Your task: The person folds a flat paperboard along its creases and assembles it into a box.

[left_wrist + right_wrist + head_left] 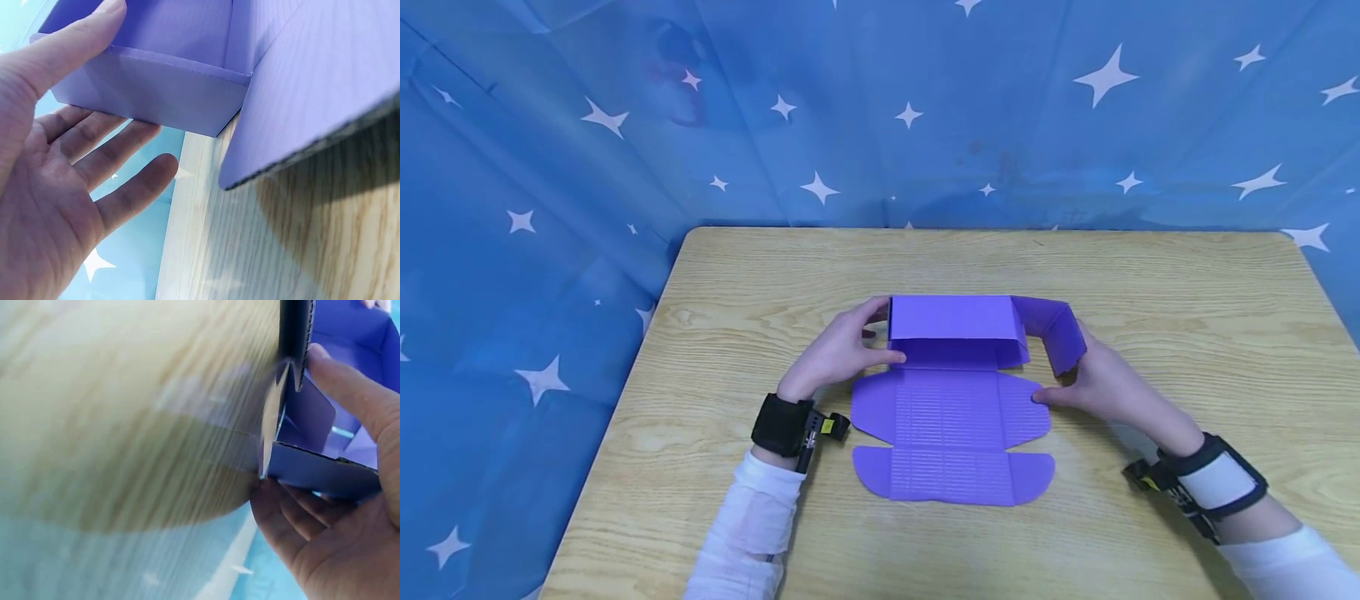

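Observation:
A purple cardboard box (952, 318), partly folded, lies on the wooden table with its ridged lid panel (949, 410) spread flat toward me. My left hand (838, 348) holds the folded left end wall (153, 90), thumb over its rim and fingers along its outer side. At the right, a bent side flap (1060, 332) sticks out from the box. My right hand (1097, 379) has its fingers behind this flap, while the thumb touches the edge of the lid's right wing (1022, 407). The right fingertips are partly hidden in the head view.
The rounded front tabs (1033, 477) of the lid lie flat on the wooden table (715, 517). A blue curtain with white stars (865, 108) hangs behind the table and along its left side. Both wrists wear black straps with small cameras.

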A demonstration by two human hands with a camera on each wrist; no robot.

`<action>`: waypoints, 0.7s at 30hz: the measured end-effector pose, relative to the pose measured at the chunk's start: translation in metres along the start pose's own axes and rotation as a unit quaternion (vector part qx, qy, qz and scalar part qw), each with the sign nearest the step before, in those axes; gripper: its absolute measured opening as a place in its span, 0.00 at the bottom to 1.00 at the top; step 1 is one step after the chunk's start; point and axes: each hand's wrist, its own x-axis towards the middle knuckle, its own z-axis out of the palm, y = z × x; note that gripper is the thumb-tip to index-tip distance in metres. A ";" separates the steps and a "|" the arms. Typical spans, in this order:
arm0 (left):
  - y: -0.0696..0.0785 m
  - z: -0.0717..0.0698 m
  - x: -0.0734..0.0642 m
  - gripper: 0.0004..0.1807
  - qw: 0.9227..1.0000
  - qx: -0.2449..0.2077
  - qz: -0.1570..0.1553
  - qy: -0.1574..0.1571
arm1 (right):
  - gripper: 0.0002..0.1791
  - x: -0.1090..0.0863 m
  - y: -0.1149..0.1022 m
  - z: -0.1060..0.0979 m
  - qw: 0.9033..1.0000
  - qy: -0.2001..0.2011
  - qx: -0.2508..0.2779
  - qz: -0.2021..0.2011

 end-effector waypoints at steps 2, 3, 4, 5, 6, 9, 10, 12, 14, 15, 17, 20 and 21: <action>0.000 0.000 0.000 0.42 1.000 0.000 0.002 0.001 | 0.50 0.001 -0.001 0.001 1.000 0.005 -0.008 -0.008; 0.000 0.000 0.000 0.41 1.000 0.000 0.003 0.001 | 0.51 0.001 -0.001 0.002 1.000 0.008 -0.011 -0.013; 0.000 0.000 0.000 0.41 1.000 0.000 0.003 0.001 | 0.52 0.002 -0.002 0.003 1.000 0.010 -0.012 -0.019; 0.000 0.000 0.000 0.42 1.000 0.000 0.001 0.001 | 0.54 0.002 -0.002 0.003 1.000 0.013 -0.013 -0.024; 0.000 0.000 0.000 0.42 1.000 0.000 0.000 0.001 | 0.56 0.003 -0.002 0.003 0.999 0.016 -0.012 -0.030; 0.000 0.000 0.000 0.42 1.000 0.001 -0.004 0.001 | 0.59 0.003 -0.005 0.003 0.999 0.015 -0.002 -0.032; 0.000 0.000 0.000 0.42 1.000 0.001 -0.006 0.002 | 0.59 0.003 -0.006 0.003 0.999 0.014 -0.001 -0.030; 0.000 0.000 0.000 0.42 1.000 0.001 -0.006 0.002 | 0.59 0.002 -0.009 0.003 1.000 0.013 -0.010 -0.021; 0.001 0.000 0.000 0.42 1.000 0.001 -0.006 0.001 | 0.58 0.001 -0.012 0.003 1.000 0.007 -0.017 -0.009; 0.001 0.000 0.000 0.42 1.000 0.001 -0.005 0.001 | 0.57 0.000 -0.013 0.004 1.000 0.005 -0.022 -0.005; 0.001 0.000 0.000 0.42 1.000 0.003 -0.004 0.000 | 0.56 -0.002 -0.016 0.004 0.999 0.002 -0.033 0.002; 0.001 0.000 0.000 0.43 1.000 0.004 -0.001 0.000 | 0.53 -0.004 -0.018 0.006 0.999 0.004 -0.037 -0.002; 0.001 0.000 -0.001 0.43 1.000 0.003 -0.001 0.000 | 0.53 -0.004 -0.019 0.006 0.999 0.005 -0.038 -0.006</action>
